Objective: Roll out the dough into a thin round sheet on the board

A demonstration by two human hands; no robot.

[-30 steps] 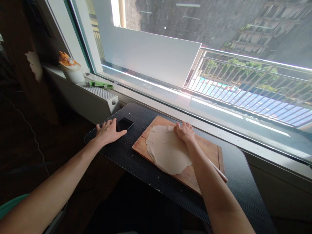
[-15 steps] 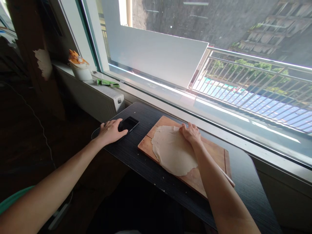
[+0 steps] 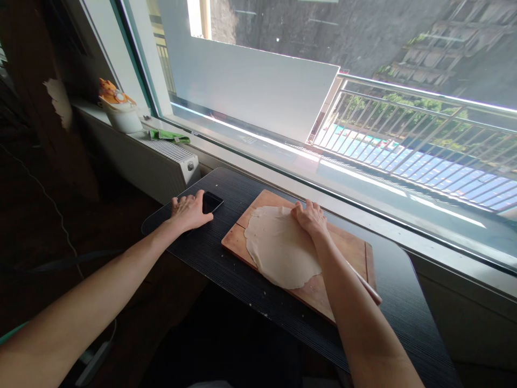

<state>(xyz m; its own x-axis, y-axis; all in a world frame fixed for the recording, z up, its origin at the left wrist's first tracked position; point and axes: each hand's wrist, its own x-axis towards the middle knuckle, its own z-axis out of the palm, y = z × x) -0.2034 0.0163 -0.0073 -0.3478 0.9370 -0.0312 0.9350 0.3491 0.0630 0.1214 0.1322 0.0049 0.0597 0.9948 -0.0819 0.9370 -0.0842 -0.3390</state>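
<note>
My left hand [image 3: 189,212] reaches over a dark phone [image 3: 212,203], its thumb at the near edge and its bent fingers at the far edge, with a wide gap between them. The phone lies flat on the black table. A thin, wide sheet of dough [image 3: 278,245] covers much of the wooden board [image 3: 238,237]. At the dough's far right edge, my right hand [image 3: 311,216] has its fingers curled down. A rolling pin [image 3: 365,284] runs under my right forearm in line with that hand; its near end sticks out over the board's right side, and the grip itself is mostly hidden.
The black table [image 3: 202,250] stands against a window sill, with white crumbs near its front edge. Left of it, a radiator [image 3: 161,156] carries a green cloth [image 3: 169,136] and a white tub [image 3: 123,116] with an orange item on top. Beyond the glass is a railing [image 3: 404,145].
My left hand has shifted right and farther over the phone, which stays put. My right hand, the dough and the rolling pin look unmoved. The whole view has slid slightly.
</note>
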